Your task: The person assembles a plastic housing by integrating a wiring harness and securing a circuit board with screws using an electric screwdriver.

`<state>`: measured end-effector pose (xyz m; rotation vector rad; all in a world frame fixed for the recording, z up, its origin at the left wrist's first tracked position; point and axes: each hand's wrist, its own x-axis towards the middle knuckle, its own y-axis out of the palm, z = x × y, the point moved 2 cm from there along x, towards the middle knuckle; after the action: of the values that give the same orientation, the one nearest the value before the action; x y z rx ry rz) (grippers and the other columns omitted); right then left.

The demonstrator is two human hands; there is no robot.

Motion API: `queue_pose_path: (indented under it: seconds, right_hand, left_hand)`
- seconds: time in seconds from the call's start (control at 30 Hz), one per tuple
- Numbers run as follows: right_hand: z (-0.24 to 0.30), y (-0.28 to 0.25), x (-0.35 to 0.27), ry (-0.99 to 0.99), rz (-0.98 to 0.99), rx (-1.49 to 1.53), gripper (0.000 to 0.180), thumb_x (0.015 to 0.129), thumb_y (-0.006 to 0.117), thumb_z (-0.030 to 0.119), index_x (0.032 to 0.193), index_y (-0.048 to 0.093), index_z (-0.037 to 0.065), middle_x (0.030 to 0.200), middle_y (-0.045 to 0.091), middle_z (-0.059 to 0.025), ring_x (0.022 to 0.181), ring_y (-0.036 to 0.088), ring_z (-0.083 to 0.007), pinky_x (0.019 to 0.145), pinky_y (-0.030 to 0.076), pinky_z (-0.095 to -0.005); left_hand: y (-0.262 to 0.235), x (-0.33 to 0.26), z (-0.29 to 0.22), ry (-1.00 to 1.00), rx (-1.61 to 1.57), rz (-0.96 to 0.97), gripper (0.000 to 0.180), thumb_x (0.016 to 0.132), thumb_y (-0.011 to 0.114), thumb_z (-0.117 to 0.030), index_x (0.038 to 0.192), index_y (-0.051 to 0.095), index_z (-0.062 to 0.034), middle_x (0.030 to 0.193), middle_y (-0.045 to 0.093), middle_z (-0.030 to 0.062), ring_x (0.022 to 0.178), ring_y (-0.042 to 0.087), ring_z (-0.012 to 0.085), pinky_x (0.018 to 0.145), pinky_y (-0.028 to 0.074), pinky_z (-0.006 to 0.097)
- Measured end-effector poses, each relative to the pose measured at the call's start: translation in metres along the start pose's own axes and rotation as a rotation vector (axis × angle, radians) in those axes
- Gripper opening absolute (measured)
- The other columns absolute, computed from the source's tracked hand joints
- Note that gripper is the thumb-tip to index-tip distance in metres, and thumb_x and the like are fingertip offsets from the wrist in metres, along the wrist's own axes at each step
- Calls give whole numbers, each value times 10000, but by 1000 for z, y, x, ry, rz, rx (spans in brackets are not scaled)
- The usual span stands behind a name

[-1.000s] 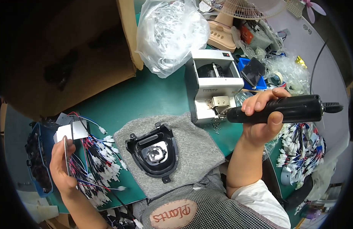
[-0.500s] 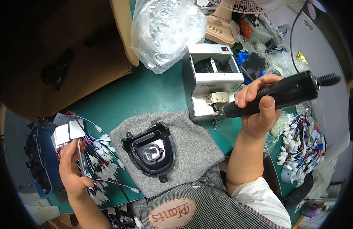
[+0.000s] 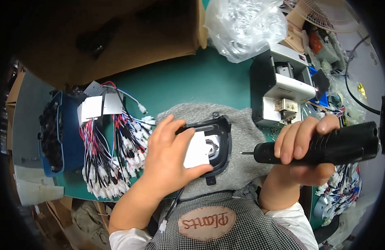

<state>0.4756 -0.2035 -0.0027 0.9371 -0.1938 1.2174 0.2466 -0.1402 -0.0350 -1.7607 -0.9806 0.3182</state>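
Observation:
My left hand [image 3: 165,152] grips a thin white square plate [image 3: 196,152] between thumb and fingers, over a black plastic lamp housing [image 3: 226,143]. The housing has a clear lens in its middle and lies on a grey felt cloth [image 3: 169,111]. The plate covers the housing's left part; a dark cable with a white plug [image 3: 163,226] hangs below my left wrist. In my right hand [image 3: 298,139] is a black electric screwdriver [image 3: 346,146]. Its thin bit points left toward the housing, apart from it. Whether a screw sits on the bit tip, I cannot tell.
White plates with wires and plugs [image 3: 105,166] lie left, beside a blue bin [image 3: 71,137] of black parts. A large cardboard box [image 3: 151,62] stands far left. Behind are a clear bag [image 3: 246,29], a screw feeder [image 3: 269,102] and a fan [image 3: 321,14]. More wiring lies right.
My left hand has taken a white plate from the pile and carried it right, over the housing. My right hand has drawn the screwdriver away from the screw feeder, toward me. The view has shifted left.

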Motion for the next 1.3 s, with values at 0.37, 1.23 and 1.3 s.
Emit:
queue_pose_path:
  seconds: [0.37, 1.23, 1.3]
  right_hand:
    - [-30, 17, -5, 20, 164, -10, 608, 854, 684, 459, 1156, 372, 33, 763, 531, -55, 567, 570, -166, 539, 512, -293]
    - [-47, 39, 5, 109, 618, -192, 484, 750, 823, 256, 1014, 497, 14, 690, 605, -104, 558, 615, -219, 555, 544, -327]
    - [-50, 38, 1, 57, 627, -225, 565, 687, 862, 320, 1010, 506, 23, 707, 617, -95, 568, 618, -218, 558, 546, -335]
  left_hand:
    - [27, 5, -3, -19, -23, -25, 810, 508, 891, -359, 1161, 547, -25, 1193, 564, 122, 1232, 469, 375, 1060, 305, 556]
    - [34, 5, -2, -2, -58, -93, 725, 562, 840, -370, 1144, 575, -29, 1139, 585, 108, 1201, 493, 310, 1071, 287, 532]
    - [33, 5, -4, -5, -57, -84, 726, 561, 837, -367, 1146, 572, -28, 1145, 587, 103, 1207, 492, 310, 1072, 288, 531]
